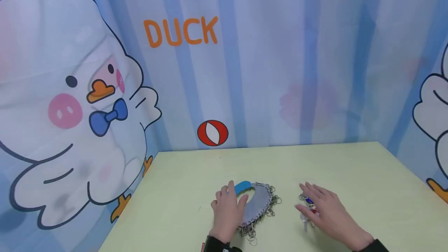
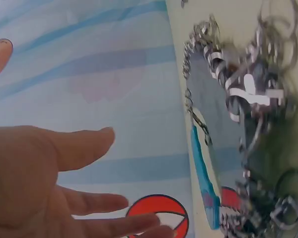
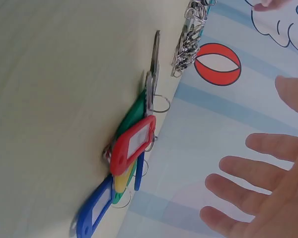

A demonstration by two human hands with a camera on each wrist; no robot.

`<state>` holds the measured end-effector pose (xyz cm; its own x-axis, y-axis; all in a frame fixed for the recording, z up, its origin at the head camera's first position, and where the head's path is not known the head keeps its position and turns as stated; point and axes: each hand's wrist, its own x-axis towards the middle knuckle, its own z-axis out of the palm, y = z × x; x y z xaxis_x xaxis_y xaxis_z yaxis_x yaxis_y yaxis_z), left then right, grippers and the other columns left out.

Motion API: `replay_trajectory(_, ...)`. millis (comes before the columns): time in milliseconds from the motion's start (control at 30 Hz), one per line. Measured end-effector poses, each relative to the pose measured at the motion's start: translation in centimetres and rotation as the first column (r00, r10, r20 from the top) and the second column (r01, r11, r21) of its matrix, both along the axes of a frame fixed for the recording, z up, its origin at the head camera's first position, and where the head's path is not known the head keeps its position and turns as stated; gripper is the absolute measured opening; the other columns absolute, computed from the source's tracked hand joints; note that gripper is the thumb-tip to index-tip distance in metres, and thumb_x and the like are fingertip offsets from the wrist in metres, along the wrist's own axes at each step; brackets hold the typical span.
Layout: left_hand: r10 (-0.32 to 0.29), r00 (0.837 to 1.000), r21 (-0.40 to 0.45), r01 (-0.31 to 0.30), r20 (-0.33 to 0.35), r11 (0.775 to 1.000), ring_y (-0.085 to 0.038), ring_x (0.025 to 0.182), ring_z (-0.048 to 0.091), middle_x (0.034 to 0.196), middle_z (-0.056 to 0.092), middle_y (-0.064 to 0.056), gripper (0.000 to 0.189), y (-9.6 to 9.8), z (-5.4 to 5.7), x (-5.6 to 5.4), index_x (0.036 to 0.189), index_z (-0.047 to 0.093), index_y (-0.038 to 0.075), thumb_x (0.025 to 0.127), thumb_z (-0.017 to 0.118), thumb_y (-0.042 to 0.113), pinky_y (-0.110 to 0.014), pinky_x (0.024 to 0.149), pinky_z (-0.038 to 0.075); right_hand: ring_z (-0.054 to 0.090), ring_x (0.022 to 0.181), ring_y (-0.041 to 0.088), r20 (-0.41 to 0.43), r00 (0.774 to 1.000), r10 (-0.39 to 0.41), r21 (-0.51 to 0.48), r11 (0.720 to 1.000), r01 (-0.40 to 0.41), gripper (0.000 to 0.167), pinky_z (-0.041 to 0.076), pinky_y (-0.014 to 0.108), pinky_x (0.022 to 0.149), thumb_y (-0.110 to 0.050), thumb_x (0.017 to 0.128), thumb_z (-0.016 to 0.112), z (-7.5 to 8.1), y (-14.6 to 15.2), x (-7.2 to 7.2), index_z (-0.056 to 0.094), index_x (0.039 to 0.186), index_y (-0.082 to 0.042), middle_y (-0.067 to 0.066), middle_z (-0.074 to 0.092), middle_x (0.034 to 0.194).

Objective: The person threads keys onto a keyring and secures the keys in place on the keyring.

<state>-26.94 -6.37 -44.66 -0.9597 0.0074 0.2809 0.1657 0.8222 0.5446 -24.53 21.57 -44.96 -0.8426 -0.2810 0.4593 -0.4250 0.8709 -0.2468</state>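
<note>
A grey crescent-shaped plate [image 1: 259,203] lies on the table, with metal rings [image 1: 249,230] along its curved edge and a blue strip [image 1: 242,186] at its upper end. Beside it is my left hand [image 1: 225,211], fingers loosely extended and overlapping its left side in the head view; the left wrist view shows the palm [image 2: 20,183] apart from the blue strip [image 2: 205,183]. Over a small pile of keys [image 1: 304,221] hovers my right hand [image 1: 330,213], fingers spread. The right wrist view shows the keys' red tag [image 3: 134,145], blue tag [image 3: 95,206] and green tag [image 3: 131,116].
Both things lie on a pale yellow table [image 1: 168,205], the keys to the right of the plate. Behind and beside the table hangs a blue striped cloth [image 1: 266,69] printed with ducks and a red ball.
</note>
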Motion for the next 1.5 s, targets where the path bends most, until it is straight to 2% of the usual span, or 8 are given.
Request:
replay_trajectory(333,-0.026,1.000,-0.220,0.029,0.014,0.975,-0.044,0.101,0.053,0.113,0.057,-0.017,0.068,-4.8,-15.3,-21.2,0.128,0.046,0.014,0.078,0.073,0.052,-0.062,0.074,0.041,0.058,0.102,0.033,-0.269,0.963,0.023,-0.115,0.992,-0.055,0.033,0.044,0.056,0.082,-0.016,0.080,0.075,1.8,1.8,-0.9,0.067,0.110,-0.004,0.014,0.069,0.107)
replay_trajectory(600,0.079,0.992,-0.292,-0.046,0.103,0.955,-0.039,0.093,0.050,0.101,0.056,-0.008,0.049,-6.0,-20.2,-26.9,0.104,0.052,0.022,0.071,0.082,0.041,-0.059,0.069,0.037,0.056,0.103,0.034,-0.162,0.987,-0.026,-0.089,0.996,0.012,0.031,0.044,0.056,0.082,-0.017,0.083,0.073,1.8,2.0,-1.0,0.067,0.109,-0.003,0.015,0.069,0.107)
replay_trajectory(800,-0.165,0.964,0.059,0.156,0.210,0.986,-0.025,0.066,0.038,0.074,0.038,-0.005,0.032,-5.1,-7.0,-15.6,0.081,0.039,0.011,0.080,0.071,0.012,-0.041,0.061,0.031,0.057,0.102,0.035,-0.122,0.992,-0.021,-0.077,0.997,0.012,0.030,0.044,0.057,0.084,-0.018,0.084,0.072,1.7,1.9,-1.4,0.067,0.108,-0.002,0.016,0.069,0.107)
replay_trajectory(867,-0.298,0.916,0.304,0.213,0.270,0.929,-0.018,0.061,0.040,0.070,0.039,-0.003,0.031,-4.2,-1.3,-10.9,0.082,0.035,0.008,0.084,0.067,0.005,-0.033,0.059,0.036,0.058,0.102,0.035,-0.113,0.993,-0.016,-0.070,0.998,0.008,0.029,0.044,0.057,0.083,-0.017,0.084,0.072,1.7,1.9,-1.5,0.067,0.108,-0.002,0.016,0.069,0.106)
replay_trajectory(967,-0.431,0.850,0.538,0.220,0.304,0.814,-0.017,0.054,0.051,0.069,0.052,-0.009,0.019,-2.9,3.2,-7.8,0.094,0.040,0.000,0.091,0.059,0.000,-0.031,0.057,0.049,0.058,0.101,0.035,-0.093,0.996,-0.006,-0.067,0.998,-0.001,0.029,0.045,0.057,0.083,-0.017,0.084,0.072,1.6,2.0,-1.6,0.067,0.109,-0.002,0.016,0.069,0.107)
replay_trajectory(1067,-0.537,0.803,0.588,0.310,0.259,0.747,-0.015,0.048,0.050,0.067,0.054,-0.012,0.012,-1.7,5.5,-6.5,0.100,0.046,-0.005,0.095,0.055,0.002,-0.029,0.053,0.051,0.059,0.101,0.035,-0.083,0.996,0.010,-0.084,0.996,-0.017,0.029,0.045,0.057,0.083,-0.016,0.084,0.072,1.5,2.1,-1.6,0.067,0.109,-0.002,0.016,0.070,0.107)
replay_trajectory(1300,-0.633,0.762,0.466,0.515,0.137,0.719,-0.016,0.050,0.042,0.074,0.060,-0.020,0.012,-1.1,9.9,-6.0,0.098,0.058,-0.002,0.096,0.057,0.010,-0.025,0.050,0.038,0.062,0.104,0.038,-0.003,0.998,0.068,-0.138,0.988,-0.068,0.031,0.047,0.058,0.086,-0.015,0.087,0.069,1.6,2.2,-1.5,0.067,0.115,-0.001,0.017,0.070,0.110)
replay_trajectory(1500,-0.731,0.681,0.511,0.618,0.032,0.598,-0.019,0.054,0.035,0.075,0.061,-0.007,0.014,-1.8,13.9,-5.6,0.096,0.057,-0.001,0.098,0.054,0.012,-0.026,0.054,0.031,0.057,0.116,0.043,0.140,0.978,0.156,-0.248,0.961,-0.118,0.053,0.046,0.061,0.090,-0.030,0.089,0.068,3.1,1.2,-1.6,0.055,0.132,-0.002,0.021,0.062,0.128)
